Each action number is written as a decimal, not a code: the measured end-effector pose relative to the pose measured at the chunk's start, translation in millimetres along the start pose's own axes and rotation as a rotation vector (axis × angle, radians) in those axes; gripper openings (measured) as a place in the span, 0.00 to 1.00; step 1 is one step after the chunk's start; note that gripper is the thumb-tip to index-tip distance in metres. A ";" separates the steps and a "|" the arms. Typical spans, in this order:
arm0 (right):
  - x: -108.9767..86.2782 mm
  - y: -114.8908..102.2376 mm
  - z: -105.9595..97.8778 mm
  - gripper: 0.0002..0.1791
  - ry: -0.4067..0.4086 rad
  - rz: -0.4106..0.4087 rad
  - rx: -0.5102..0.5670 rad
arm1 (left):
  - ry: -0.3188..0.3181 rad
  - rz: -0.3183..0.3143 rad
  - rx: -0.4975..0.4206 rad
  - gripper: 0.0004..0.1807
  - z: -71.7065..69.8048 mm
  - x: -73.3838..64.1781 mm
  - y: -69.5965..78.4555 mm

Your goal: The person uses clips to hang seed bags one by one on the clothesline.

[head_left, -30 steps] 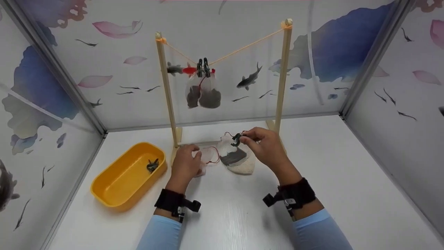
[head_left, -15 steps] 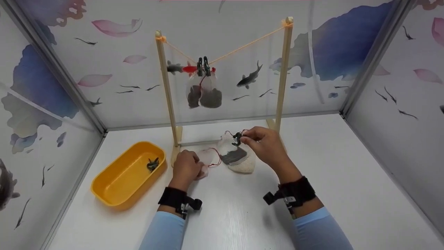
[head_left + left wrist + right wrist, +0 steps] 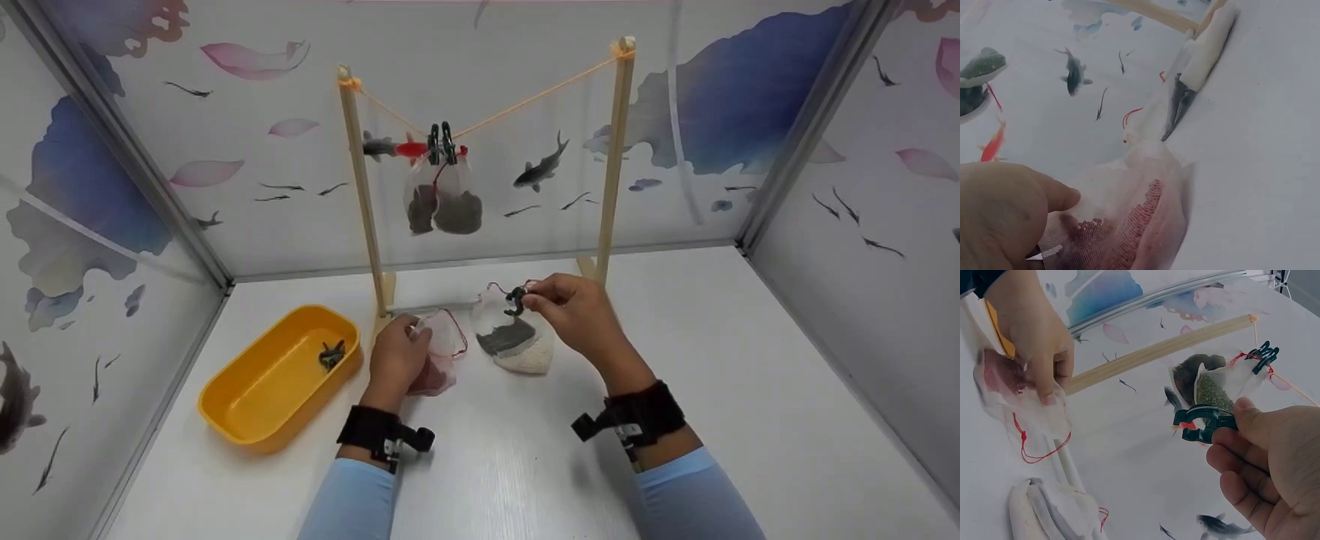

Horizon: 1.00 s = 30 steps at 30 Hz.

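Note:
My left hand (image 3: 396,358) pinches a sheer mesh drawstring bag (image 3: 436,375) by its upper side. Small dark red beans (image 3: 1131,228) fill its lower part, and a red cord (image 3: 1044,455) loops from its mouth. Between thumb and fingers, my right hand (image 3: 581,311) pinches a dark green plastic clip (image 3: 1204,423), its jaws pointing away from the hand. Below that hand lie more bags, one with a dark grey filling (image 3: 506,337) and one with a pale filling (image 3: 531,356). Two filled bags (image 3: 457,214) hang from the orange cord (image 3: 536,97) by dark clips (image 3: 440,142).
Two wooden posts (image 3: 615,165) hold the sagging cord above the table. On the left stands a yellow tub (image 3: 255,431) with several dark clips (image 3: 331,355) inside. A pale rod (image 3: 431,306) runs low between the posts. Printed walls enclose the table.
The left hand lowered onto the bag of red beans, then raised its upper part, so more of the bag shows. The right hand has stayed nearly still with the clip.

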State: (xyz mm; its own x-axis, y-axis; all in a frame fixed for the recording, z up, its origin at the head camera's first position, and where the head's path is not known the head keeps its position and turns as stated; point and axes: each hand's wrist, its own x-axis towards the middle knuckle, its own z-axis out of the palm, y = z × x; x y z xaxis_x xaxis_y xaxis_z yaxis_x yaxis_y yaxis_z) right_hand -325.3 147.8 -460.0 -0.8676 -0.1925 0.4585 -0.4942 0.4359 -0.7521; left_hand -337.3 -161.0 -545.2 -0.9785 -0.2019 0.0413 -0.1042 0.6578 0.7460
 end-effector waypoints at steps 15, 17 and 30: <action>2.5 1.4 -1.7 0.05 -0.001 0.021 0.038 | 0.139 -0.020 -0.424 0.13 -25.3 -2.6 13.0; 3.6 0.1 -0.9 0.05 0.000 0.013 0.047 | 0.159 -0.023 -0.441 0.14 -30.3 -2.9 14.8; 4.5 2.2 -10.9 0.07 0.061 -0.011 0.035 | 0.406 0.155 -0.404 0.15 -65.4 -16.7 30.8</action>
State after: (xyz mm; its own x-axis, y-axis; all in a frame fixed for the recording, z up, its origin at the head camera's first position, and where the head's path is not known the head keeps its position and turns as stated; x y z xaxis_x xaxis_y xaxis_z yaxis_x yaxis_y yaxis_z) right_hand -329.8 157.5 -454.5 -0.8578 -0.1425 0.4939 -0.5061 0.4026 -0.7627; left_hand -312.6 -184.8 -479.5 -0.8222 -0.4394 0.3617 0.1887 0.3891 0.9017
